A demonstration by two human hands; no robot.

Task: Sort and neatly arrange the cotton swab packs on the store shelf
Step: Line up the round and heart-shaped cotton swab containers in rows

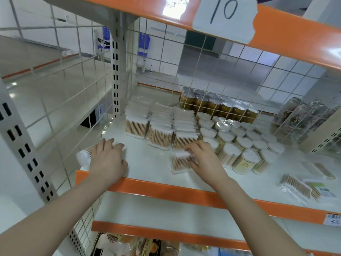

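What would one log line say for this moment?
left hand: on swab pack at shelf's left edge | right hand: grips front swab pack | rows behind: standing | shelf: sorting unfinished
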